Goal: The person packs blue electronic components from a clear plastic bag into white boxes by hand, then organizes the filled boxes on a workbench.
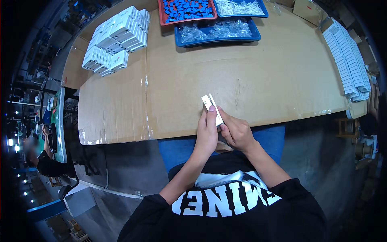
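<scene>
A slim white box [211,105] is held upright-tilted at the table's near edge, with a narrow gap or flap showing along its top right side. My left hand [207,131] grips its left side, with the thumb lying along its face. At its lower right end, my right hand [238,133] is closed round it, and those fingers partly cover it. What the box contains, if anything, cannot be seen.
Stacked white boxes [117,32] stand at the back left. At the back are a red tray [161,18] of blue parts, a blue tray [262,10] of white pieces and another blue tray [217,41] of clear wrappers. More boxes [346,60] line the right. A person [50,161] sits far left.
</scene>
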A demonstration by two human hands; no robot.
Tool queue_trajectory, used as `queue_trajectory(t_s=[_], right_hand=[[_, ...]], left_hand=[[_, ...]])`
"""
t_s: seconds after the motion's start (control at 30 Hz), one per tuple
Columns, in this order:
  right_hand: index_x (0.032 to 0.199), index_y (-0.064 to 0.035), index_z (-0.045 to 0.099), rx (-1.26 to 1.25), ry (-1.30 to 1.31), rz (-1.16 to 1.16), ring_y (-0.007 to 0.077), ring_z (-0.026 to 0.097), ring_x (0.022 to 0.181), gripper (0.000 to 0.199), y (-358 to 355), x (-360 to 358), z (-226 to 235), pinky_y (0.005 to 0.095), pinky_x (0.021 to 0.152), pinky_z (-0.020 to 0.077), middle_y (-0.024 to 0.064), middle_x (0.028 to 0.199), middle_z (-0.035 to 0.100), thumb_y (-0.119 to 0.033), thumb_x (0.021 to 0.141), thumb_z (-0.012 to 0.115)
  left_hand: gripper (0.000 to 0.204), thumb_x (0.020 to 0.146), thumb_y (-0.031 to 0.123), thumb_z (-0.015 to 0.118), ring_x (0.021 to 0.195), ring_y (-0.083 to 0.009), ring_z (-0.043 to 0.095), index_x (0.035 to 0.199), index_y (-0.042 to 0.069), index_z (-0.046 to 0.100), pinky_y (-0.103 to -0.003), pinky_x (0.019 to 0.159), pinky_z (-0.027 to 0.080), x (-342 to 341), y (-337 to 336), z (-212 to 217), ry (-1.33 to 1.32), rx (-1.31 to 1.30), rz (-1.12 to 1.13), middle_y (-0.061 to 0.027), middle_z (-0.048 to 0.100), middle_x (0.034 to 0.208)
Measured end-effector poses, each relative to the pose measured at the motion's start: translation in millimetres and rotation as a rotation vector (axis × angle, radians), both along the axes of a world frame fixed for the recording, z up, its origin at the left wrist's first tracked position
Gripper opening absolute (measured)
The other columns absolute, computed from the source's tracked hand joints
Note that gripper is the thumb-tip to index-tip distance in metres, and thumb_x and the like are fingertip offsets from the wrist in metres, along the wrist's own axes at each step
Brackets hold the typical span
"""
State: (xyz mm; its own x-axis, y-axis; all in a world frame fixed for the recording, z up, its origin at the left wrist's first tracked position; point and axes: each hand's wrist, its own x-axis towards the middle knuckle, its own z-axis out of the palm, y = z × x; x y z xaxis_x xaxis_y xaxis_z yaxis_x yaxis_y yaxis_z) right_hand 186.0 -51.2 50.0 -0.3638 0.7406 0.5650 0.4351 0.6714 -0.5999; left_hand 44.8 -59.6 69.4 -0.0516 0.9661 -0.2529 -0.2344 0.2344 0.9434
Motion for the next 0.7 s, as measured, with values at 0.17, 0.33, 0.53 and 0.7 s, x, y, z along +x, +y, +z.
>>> queue_trajectory(t_s=[0.17, 0.33, 0.53, 0.7], right_hand=[[0.137, 0.0127, 0.056, -0.035, -0.06, 0.023, 0.0332, 0.073, 0.074, 0.048, -4, -2, 0, 0.0386, 0.065, 0.0588, 0.0277, 0.105, 0.072, -0.009, 0.094, 0.064], [0.135, 0.0144, 0.057, -0.002, -0.074, -0.003, 0.0325, 0.073, 0.074, 0.046, -9, -6, -6, 0.0382, 0.064, 0.059, 0.0284, 0.105, 0.072, -0.009, 0.096, 0.062], [0.133, 0.0151, 0.058, 0.037, -0.073, -0.02, 0.0336, 0.075, 0.077, 0.044, -6, -9, -13, 0.0382, 0.066, 0.0596, 0.03, 0.109, 0.072, -0.009, 0.096, 0.062], [0.134, 0.012, 0.059, -0.04, -0.087, -0.033, 0.0349, 0.075, 0.084, 0.044, -8, -9, -9, 0.0381, 0.07, 0.0603, 0.0285, 0.113, 0.071, -0.011, 0.097, 0.064]], left_hand=[[0.039, 0.112, 0.038, 0.041, 0.083, -0.0084, 0.051, 0.116, 0.003, 0.059, -0.026, 0.073, 0.045, -3, -6, -1, -0.039, -0.04, 0.041, -0.0012, 0.057, 0.092], [0.04, 0.112, 0.037, 0.041, 0.084, -0.009, 0.052, 0.115, 0.002, 0.06, -0.026, 0.076, 0.045, -7, -9, -6, -0.039, -0.093, 0.021, -0.0022, 0.059, 0.093], [0.041, 0.112, 0.037, 0.041, 0.084, -0.0093, 0.053, 0.114, 0.001, 0.06, -0.026, 0.076, 0.045, -9, -4, -11, -0.051, -0.105, 0.016, -0.0026, 0.06, 0.092], [0.042, 0.111, 0.038, 0.041, 0.086, -0.0103, 0.055, 0.115, 0.001, 0.06, -0.027, 0.079, 0.046, -14, -3, -18, -0.073, -0.096, -0.005, -0.0039, 0.061, 0.094]])
